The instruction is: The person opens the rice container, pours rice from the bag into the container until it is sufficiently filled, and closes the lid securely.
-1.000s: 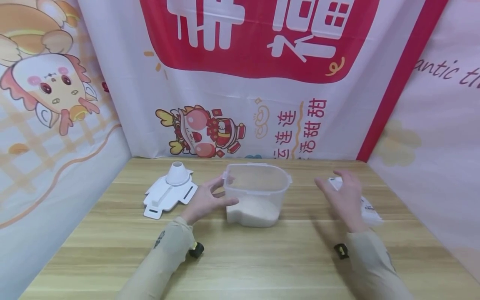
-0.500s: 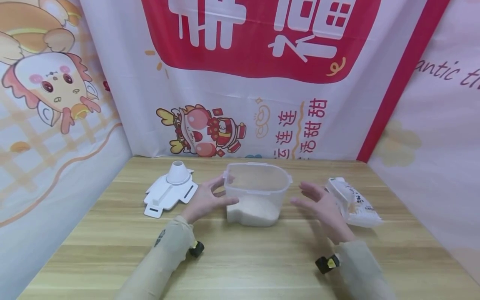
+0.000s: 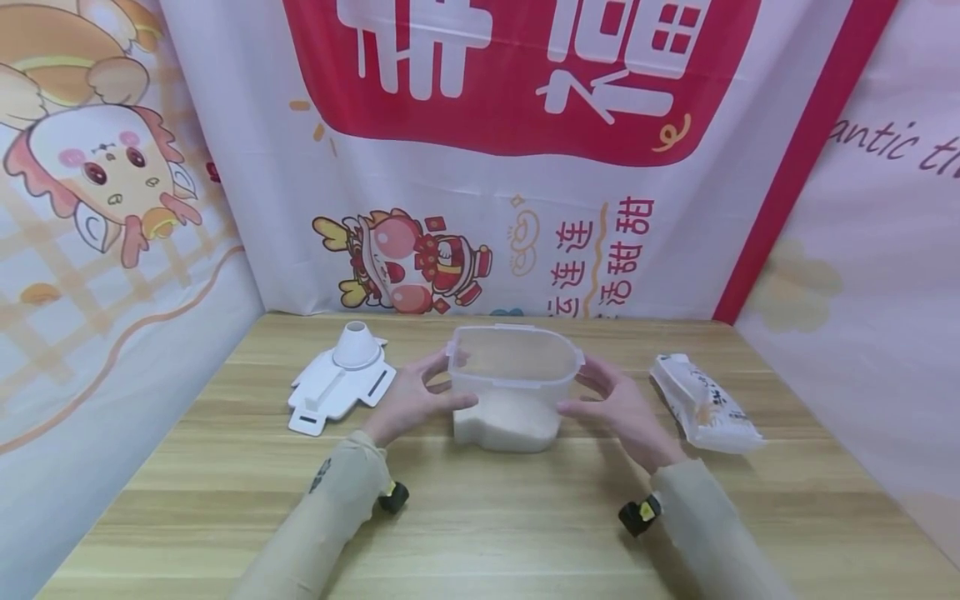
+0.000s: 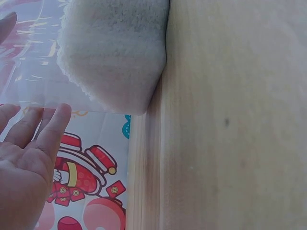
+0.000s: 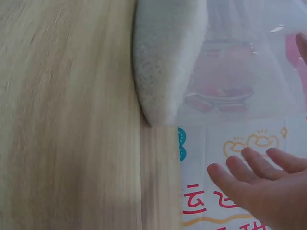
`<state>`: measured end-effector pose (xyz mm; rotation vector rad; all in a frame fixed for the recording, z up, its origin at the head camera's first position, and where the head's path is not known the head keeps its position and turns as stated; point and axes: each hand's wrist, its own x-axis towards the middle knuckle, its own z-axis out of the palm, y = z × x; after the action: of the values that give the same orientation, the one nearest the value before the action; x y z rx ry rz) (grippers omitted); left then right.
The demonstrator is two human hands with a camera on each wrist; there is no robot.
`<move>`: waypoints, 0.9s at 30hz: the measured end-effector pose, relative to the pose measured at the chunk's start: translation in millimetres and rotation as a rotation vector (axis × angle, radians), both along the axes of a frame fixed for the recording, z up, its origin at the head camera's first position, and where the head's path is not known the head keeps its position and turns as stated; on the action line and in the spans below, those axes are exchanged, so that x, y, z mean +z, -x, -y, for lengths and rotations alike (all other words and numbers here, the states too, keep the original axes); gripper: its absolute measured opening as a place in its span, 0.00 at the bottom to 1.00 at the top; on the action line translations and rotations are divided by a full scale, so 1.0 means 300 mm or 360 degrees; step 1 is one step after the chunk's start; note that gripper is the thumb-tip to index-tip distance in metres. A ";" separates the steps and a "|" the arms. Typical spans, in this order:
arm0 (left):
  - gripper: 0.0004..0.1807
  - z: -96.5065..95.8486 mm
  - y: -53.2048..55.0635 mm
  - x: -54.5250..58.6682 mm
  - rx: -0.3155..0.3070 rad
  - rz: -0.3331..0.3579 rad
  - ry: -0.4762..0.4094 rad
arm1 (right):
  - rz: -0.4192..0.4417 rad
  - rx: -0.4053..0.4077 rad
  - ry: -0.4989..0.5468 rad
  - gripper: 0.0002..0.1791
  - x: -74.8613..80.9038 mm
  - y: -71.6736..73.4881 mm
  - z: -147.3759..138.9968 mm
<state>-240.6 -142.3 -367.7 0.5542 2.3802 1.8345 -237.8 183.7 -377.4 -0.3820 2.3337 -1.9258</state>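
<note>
A clear plastic container (image 3: 517,354) partly filled with white rice (image 3: 512,418) stands uncovered mid-table. The rice lies in a slope, seen close up in the left wrist view. My left hand (image 3: 411,404) is at the container's left side, thumb toward the front; in the left wrist view its fingertips touch the wall. My right hand (image 3: 621,410) is at the right side with fingers spread and fairly straight. In the right wrist view several of its fingers (image 5: 254,165) stand a little apart from the wall; whether the thumb touches is unclear.
A white lid-like plate (image 3: 333,390) with a white cone (image 3: 356,348) on it lies left of the container. To the right lies a white printed plastic bag (image 3: 708,407). Printed cloth (image 3: 517,183) hangs behind the wooden table (image 3: 495,525) and along both sides.
My right hand has moved left from above the plastic bag to the container's right side, uncovering the bag. My left hand and the container have stayed in place.
</note>
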 end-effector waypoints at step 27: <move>0.42 -0.002 0.002 -0.001 0.0002 0.0006 -0.0015 | -0.0063 0.0194 0.0069 0.47 -0.002 0.053 0.056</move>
<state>-241.2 -141.7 -368.2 0.5502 2.3713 1.8464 -253.6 167.1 -377.9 -0.5572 2.2385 -1.9317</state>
